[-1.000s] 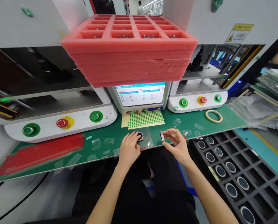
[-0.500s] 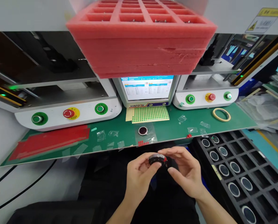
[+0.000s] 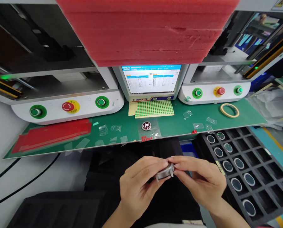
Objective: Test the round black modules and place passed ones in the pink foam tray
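Note:
Both hands meet over my lap, below the green bench (image 3: 179, 125). A small round metal part with short lugs (image 3: 164, 172) is held between them. My left hand (image 3: 138, 185) pinches its left side with thumb and fingers. My right hand (image 3: 200, 180) grips its right edge with fingertips pressed together. A second round dark part (image 3: 146, 126) lies on a clear film on the bench, straight ahead of my hands.
A black compartment tray (image 3: 257, 164) with several round parts sits at my right. A sheet of green dot stickers (image 3: 154, 108), red sheets (image 3: 51, 136), a tape roll (image 3: 229, 110) and clear film scraps lie on the bench. Machines with buttons, a screen (image 3: 151, 79) and stacked red foam trays (image 3: 146, 28) stand behind.
My hands left the bench and drew back over my lap, bringing one round part between them and turning it to its metal side. The other part stayed on the film.

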Demonstrator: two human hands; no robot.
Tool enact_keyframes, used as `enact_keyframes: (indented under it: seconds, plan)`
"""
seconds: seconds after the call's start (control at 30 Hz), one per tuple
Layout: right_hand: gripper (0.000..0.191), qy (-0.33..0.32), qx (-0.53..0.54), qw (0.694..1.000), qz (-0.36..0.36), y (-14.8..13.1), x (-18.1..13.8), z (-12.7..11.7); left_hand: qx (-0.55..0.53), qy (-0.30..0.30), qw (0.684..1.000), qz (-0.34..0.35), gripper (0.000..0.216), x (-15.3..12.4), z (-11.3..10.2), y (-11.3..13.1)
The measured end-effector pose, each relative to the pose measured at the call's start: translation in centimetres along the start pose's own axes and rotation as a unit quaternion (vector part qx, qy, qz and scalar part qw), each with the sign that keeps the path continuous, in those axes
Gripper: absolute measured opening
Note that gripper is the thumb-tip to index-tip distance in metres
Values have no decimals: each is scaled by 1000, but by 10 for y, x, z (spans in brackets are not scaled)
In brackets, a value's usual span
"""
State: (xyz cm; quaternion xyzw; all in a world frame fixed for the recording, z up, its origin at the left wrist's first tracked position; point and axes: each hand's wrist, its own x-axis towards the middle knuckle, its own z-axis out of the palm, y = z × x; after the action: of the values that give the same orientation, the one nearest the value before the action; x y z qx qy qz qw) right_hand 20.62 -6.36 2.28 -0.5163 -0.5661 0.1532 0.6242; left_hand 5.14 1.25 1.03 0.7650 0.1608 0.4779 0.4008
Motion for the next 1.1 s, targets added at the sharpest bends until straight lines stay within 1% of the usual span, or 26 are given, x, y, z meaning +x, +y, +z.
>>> enact_keyframes:
  seconds: [0.17,0.33,0.4,0.5,0.63,0.7,0.77,0.87,0.97,1.03,1.1]
  plan:
    - [19,-52,13,999,-4,-3,4,-7,0,-20,1000,3,36,1,-4,4]
    - [13,-153,56,986,47,2,10,-20,-10,-41,999,-1,30,2,-6,3]
    - [10,-176,82,979,54,5,12,-22,-17,-50,999,-2,29,2,-5,3]
    - [8,-182,95,977,52,9,11,-22,-27,-50,998,-7,32,1,-5,2]
    - [15,-133,119,983,48,10,5,-18,-45,-45,998,-4,34,0,-5,3]
    - [14,-122,122,984,36,11,3,-16,-50,-46,998,0,34,0,-5,3]
    - [11,-123,117,985,30,11,3,-16,-49,-48,998,-3,34,1,-5,2]
    - [11,-128,109,985,41,10,7,-19,-38,-52,998,-8,34,2,-6,1]
    - [9,-162,94,981,51,8,12,-22,-30,-58,998,-10,32,3,-6,0]
    - [7,-182,80,979,37,7,14,-23,-32,-60,998,-12,32,3,-6,1]
    - [6,-176,66,982,8,7,12,-21,-32,-51,998,-11,32,2,-6,1]
